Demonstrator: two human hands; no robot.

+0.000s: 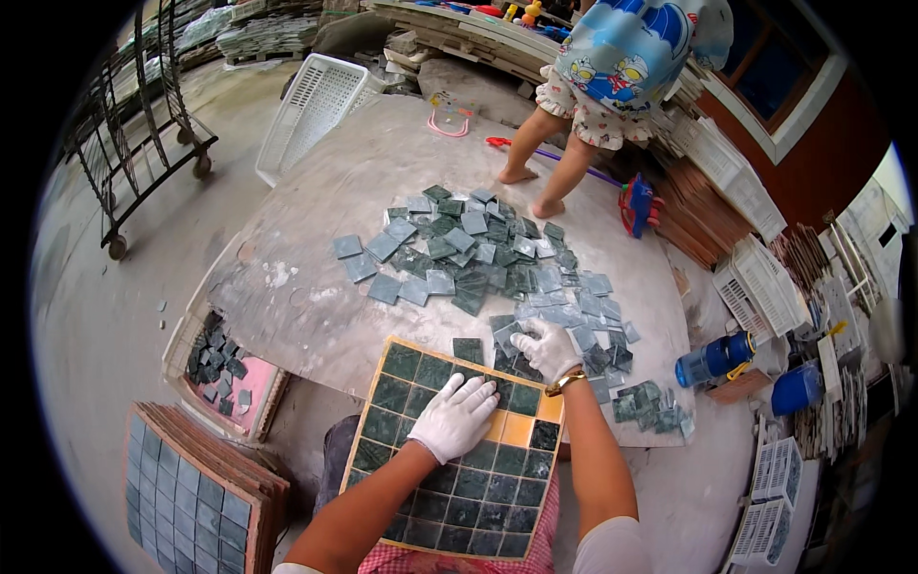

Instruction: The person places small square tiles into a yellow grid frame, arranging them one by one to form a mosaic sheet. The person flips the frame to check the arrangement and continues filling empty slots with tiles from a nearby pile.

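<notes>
The gloved left hand [455, 417] lies flat and open on the grid tray [421, 478] of dark green tiles. At one o'clock from it, the right hand [545, 349] curls its fingers onto loose tiles [478, 249] heaped on the round stone table [306, 306], reaching to twelve o'clock.

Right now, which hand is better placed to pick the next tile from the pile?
The right hand: it already rests on the loose tiles beside the grid tray. The left hand lies flat on the tray's set tiles, farther from the pile.

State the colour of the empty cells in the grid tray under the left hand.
Orange-yellow, in the head view: the bare cells of the grid tray beside the left hand.
</notes>
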